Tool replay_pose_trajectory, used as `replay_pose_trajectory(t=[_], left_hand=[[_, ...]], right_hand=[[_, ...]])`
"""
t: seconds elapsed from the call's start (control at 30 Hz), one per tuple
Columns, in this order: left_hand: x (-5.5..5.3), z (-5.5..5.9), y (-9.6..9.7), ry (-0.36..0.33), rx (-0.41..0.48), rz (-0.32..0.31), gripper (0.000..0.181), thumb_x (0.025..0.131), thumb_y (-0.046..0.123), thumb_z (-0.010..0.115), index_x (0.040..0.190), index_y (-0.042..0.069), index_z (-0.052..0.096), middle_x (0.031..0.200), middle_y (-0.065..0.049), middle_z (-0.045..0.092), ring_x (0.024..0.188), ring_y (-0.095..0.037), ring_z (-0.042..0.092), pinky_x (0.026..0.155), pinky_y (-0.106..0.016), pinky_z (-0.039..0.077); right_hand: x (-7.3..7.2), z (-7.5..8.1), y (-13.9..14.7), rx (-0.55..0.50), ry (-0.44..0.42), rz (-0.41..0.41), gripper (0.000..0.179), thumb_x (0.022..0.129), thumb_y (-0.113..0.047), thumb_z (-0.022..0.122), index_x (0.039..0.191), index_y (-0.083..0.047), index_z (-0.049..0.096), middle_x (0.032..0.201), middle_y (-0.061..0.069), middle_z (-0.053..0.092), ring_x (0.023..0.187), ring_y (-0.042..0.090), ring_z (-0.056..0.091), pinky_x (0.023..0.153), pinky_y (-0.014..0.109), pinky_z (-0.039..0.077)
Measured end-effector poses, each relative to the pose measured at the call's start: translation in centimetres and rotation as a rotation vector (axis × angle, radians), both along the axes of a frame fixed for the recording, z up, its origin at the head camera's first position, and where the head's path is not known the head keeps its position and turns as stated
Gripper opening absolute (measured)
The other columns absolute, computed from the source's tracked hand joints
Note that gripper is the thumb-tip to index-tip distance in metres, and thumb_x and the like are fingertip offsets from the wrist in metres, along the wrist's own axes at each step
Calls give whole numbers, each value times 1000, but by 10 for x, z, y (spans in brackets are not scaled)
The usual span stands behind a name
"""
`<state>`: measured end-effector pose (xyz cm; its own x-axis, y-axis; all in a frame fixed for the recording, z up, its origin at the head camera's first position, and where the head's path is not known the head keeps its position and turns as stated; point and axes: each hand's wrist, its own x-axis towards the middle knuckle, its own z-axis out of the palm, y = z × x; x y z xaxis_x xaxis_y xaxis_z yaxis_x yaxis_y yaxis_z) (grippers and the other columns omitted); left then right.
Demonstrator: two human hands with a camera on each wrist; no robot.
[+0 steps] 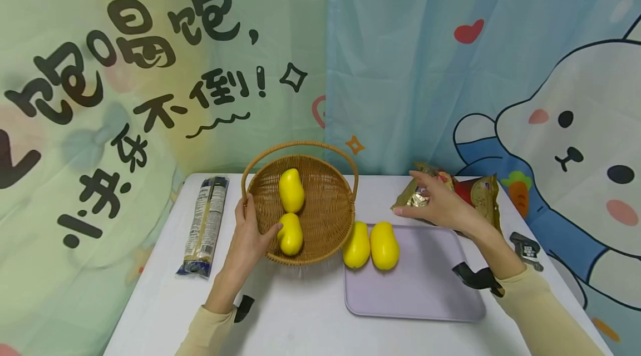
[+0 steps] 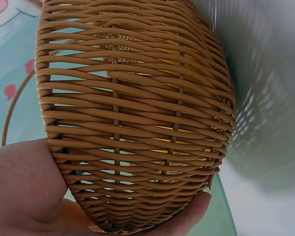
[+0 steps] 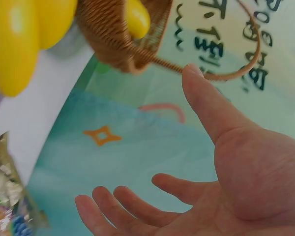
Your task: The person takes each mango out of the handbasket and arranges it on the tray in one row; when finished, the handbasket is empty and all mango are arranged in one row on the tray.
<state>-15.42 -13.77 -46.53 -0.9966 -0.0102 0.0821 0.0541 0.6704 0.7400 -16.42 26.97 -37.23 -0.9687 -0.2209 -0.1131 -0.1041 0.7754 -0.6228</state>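
Note:
My left hand (image 1: 250, 233) grips the left side of a brown wicker basket (image 1: 325, 222), the thumb over its rim and the fingers behind the weave. In the left wrist view the woven wall (image 2: 137, 113) fills most of the frame. Inside the basket lie two yellow mangoes, an upper mango (image 1: 292, 190) and a lower mango (image 1: 291, 235). Two more, a left mango (image 1: 356, 245) and a right mango (image 1: 384, 246), rest on a pale purple tray (image 1: 415, 295). Over a shiny gold and red packet (image 1: 473, 192) hovers my right hand (image 1: 440, 203), fingers spread and holding nothing.
A long clear-and-blue packet (image 1: 204, 225) lies on the white table (image 1: 295, 311) at the left. The basket's arched handle (image 1: 300, 144) stands up at the back. Behind the table hangs a printed curtain (image 1: 380, 67). Black straps (image 1: 478, 278) hang at the wrists.

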Motion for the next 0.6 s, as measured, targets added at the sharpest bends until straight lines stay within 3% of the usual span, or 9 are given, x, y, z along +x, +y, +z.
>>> replay_pose_trajectory(t=[0.33, 0.6], left_hand=[[0, 0, 1, 2, -3, 6, 103, 93, 31, 75, 162, -1, 6, 167, -27, 2, 139, -52, 42, 107, -57, 47], [0, 0, 0, 41, -32, -3, 97, 95, 27, 73, 161, -3, 10, 166, -28, 6, 133, -50, 50, 102, -54, 51]], right_hand=[[12, 27, -49, 1, 11, 130, 99, 84, -53, 78, 159, -9, 31, 157, 22, 37, 135, 44, 46, 97, 60, 52], [11, 42, -93, -8, -33, 226, 96, 82, -56, 80, 159, -18, 34, 156, 14, 39, 132, 34, 49, 95, 51, 55]])
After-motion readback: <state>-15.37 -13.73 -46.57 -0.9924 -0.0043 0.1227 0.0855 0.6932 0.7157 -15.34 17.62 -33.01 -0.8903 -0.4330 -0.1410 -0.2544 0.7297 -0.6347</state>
